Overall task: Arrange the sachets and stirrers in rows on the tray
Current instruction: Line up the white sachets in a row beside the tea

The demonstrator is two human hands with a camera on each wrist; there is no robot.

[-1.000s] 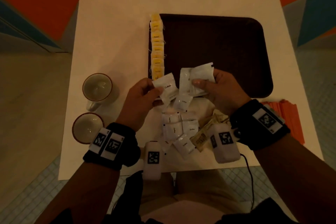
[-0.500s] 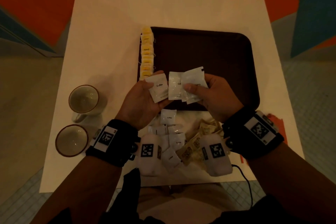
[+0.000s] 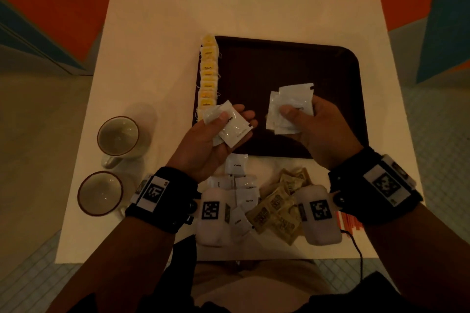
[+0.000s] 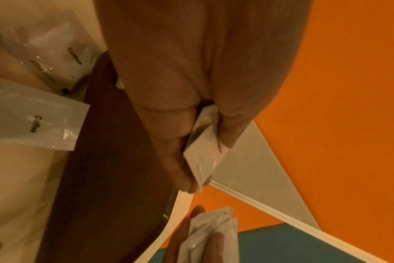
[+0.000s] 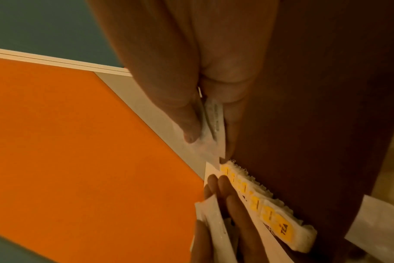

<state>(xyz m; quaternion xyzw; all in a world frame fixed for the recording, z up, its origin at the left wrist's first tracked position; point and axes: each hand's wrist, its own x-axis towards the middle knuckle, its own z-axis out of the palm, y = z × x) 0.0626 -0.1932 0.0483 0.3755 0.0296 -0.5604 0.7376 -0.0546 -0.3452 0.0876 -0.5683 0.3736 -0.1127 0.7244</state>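
My left hand pinches two white coffee sachets between thumb and fingers over the near left corner of the dark brown tray. My right hand grips a fanned bunch of white coffee sachets above the tray's near middle. A row of yellow tea sachets lies along the tray's left edge. More white coffee sachets and brown sugar sachets lie loose on the table in front of the tray. Orange stirrers peek out under my right wrist. The left wrist view shows the pinched sachets; the right wrist view shows the gripped bunch.
Two empty cups stand at the table's left. The white table stretches bare behind the tray. Orange and blue walls surround it.
My hands have drawn apart: the left moved left with its sachets, the right moved right with the bunch. The view has tilted forward, showing more of the table's far side.
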